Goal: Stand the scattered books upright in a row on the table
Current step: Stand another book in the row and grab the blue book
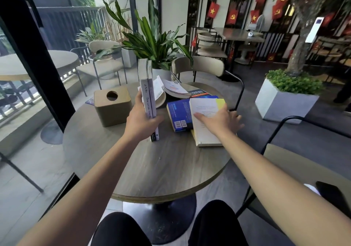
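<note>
The left hand (141, 120) grips two upright books (149, 97) standing mid-table; the right hand (221, 118), fingers spread, presses flat on an open book (206, 124) lying at the right. Letting go may topple the pair onto the far pile (176, 92). The open book nears the table (152, 169) edge; near side is free.

2 books (147, 94) upright, approx 4 scattered, 1 tissue box (112, 106).
</note>
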{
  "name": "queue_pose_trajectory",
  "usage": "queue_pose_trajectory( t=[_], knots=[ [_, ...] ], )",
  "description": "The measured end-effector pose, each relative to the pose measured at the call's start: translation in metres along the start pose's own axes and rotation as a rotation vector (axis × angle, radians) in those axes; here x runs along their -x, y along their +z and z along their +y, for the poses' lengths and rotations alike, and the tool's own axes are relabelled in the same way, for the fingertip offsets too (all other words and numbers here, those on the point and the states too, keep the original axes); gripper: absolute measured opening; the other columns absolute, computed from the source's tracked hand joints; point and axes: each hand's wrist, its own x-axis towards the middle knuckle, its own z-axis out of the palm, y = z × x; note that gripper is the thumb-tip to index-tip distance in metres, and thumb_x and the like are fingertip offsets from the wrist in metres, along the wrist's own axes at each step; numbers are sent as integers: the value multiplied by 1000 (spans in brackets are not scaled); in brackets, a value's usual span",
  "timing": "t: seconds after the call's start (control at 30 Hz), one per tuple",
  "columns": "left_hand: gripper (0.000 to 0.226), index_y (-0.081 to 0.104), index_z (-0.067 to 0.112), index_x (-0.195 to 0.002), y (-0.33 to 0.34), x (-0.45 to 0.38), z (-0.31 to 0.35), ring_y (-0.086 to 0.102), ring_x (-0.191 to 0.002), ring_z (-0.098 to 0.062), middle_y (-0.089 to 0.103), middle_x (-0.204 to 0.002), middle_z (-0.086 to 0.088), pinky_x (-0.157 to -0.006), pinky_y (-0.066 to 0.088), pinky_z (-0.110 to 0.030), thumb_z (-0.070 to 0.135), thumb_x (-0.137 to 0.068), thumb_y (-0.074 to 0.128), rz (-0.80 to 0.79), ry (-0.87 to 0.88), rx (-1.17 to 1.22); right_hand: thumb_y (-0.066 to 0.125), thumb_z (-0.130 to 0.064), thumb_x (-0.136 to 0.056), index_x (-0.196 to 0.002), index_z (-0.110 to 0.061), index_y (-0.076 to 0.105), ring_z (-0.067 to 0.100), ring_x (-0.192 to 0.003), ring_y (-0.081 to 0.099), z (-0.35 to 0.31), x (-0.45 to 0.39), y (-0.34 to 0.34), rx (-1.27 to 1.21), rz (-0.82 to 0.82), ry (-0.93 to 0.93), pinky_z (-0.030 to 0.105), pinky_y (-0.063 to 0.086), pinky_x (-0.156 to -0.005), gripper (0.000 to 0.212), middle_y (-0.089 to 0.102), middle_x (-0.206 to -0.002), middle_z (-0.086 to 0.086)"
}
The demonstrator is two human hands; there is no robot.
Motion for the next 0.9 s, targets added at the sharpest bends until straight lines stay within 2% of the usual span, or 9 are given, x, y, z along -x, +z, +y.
queue_pose_trajectory(
  t=[0.13,0.3,0.4,0.47,0.53,0.67,0.77,0.83,0.9],
  knots=[
    [85,22,19,-156,-1,1,3,56,-100,-22,53,-112,4,-84,51,-37,21,-85,69,4,13,-19,78,-74,-48,-137,-10,35,40,-134,36,0,-8,-5,-65,-23,67,54,28,-106,118,43,-143,21],
    [85,23,22,-154,0,3,7,61,-110,-28,60,-125,-4,-90,55,-45,22,-84,70,-9,7,-22,88,-57,-49,-136,-10,34,42,-130,38,-2,-6,-10,-141,15,121,53,31,-104,113,39,-142,24],
    [86,21,23,-155,2,2,6,61,-111,-28,61,-127,-5,-87,54,-42,21,-85,70,-12,7,-17,91,-55,-44,-126,-6,40,40,-123,45,-4,-7,-11,-150,12,151,51,39,-100,108,49,-133,23],
    [85,21,22,-155,2,2,6,60,-109,-27,60,-126,-5,-81,51,-37,21,-85,70,-14,15,-16,92,-53,-40,-110,-9,47,37,-111,56,-3,-9,-13,-205,-22,127,50,46,-93,94,61,-120,17],
    [84,22,21,-155,2,2,6,59,-106,-26,60,-127,-6,-79,48,-36,21,-86,69,-16,26,-19,93,-43,-48,-97,-12,49,34,-102,62,-4,-7,-15,-321,-90,86,49,52,-87,72,65,-110,11],
    [82,23,20,-155,1,0,3,57,-103,-24,59,-129,-6,-79,47,-36,25,-87,68,-26,32,-15,71,-30,-78,-103,-9,57,31,-96,63,-13,8,-12,-518,4,1,40,52,-81,36,66,-108,8],
    [81,24,20,-155,1,-2,-1,58,-101,-24,60,-127,-4,-78,46,-35,28,-87,67,-36,50,-27,58,-26,-89,-97,-10,55,9,-71,54,-28,28,-19,-693,37,-102,28,37,-66,18,58,-80,-7],
    [82,22,21,-156,1,-3,-2,60,-100,-23,59,-122,-1,-78,49,-35,29,-87,66,-58,55,-29,59,-22,-92,-91,-12,51,-3,-62,48,-38,41,-21,-868,52,-203,24,30,-62,13,53,-74,-14],
    [87,19,23,-158,-1,-2,-2,62,-103,-23,60,-122,1,-84,54,-40,31,-86,67,-81,59,-23,58,-23,-93,-97,-12,51,-1,-69,54,-51,52,-22,-1003,81,-312,23,34,-64,13,60,-82,-10]
  ],
)
